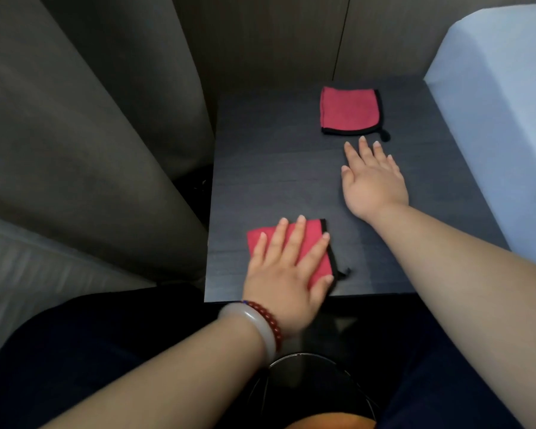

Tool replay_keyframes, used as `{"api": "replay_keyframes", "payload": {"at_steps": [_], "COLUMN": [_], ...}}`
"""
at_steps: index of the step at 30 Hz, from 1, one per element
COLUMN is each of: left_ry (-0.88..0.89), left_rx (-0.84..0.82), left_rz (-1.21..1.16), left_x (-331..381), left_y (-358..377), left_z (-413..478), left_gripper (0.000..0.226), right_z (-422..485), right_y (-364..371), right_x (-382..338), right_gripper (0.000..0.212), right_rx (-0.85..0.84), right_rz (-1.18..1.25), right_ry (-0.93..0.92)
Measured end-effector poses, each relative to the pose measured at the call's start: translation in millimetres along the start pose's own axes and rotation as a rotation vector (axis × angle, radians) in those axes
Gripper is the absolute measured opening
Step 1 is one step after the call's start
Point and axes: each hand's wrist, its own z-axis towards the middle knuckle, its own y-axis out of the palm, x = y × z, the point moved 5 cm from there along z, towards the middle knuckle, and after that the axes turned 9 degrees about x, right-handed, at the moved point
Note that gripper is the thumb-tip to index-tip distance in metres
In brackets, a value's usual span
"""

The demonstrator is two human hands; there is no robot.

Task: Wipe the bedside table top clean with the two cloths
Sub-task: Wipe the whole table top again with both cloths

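A dark bedside table top [276, 168] fills the middle of the view. Near its front left corner lies a red cloth with black trim [314, 243]. My left hand [288, 267] rests flat on that cloth with straight, spread fingers. A second red cloth with black trim [348, 109] lies at the back right of the table top. My right hand [373, 178] is stretched out over the table top with its fingers straight. Its fingertips are just short of the second cloth's near edge and do not touch it.
Grey curtains [90, 134] hang along the table's left side. A white bed [502, 113] borders the right side. A dark wooden wall panel [276, 41] stands behind the table. My dark-clothed lap [106, 351] is below the front edge.
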Motion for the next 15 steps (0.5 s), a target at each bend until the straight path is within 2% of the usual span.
{"api": "replay_keyframes", "payload": {"at_steps": [4,7,9,12,15], "left_ry": [-0.225,-0.381,-0.333,-0.115,-0.103], "left_rx": [-0.061,-0.092,-0.069,-0.099,-0.059], "left_rz": [0.079,0.096,0.086,0.036,0.048], "left_x": [-71.6,-72.5,-37.3,4.4,-29.7], "left_y": [-8.0,-8.6,-7.3,-1.5,-3.8], "left_z": [14.9,23.9,26.6,18.4,35.2], "left_gripper": [0.067,0.063,0.064,0.064,0.064], "right_z": [-0.5,-0.2,0.0,-0.2,-1.0], "right_y": [0.0,-1.0,-1.4,-0.6,0.5], "right_x": [-0.1,-1.3,-2.5,-1.3,0.5], "right_gripper": [0.054,0.054,0.054,0.054,0.053], "right_rx": [-0.008,-0.004,-0.005,0.001,0.003], "right_rz": [0.003,0.003,0.003,0.002,0.005], "right_ry": [0.005,0.010,0.009,0.005,-0.003]}}
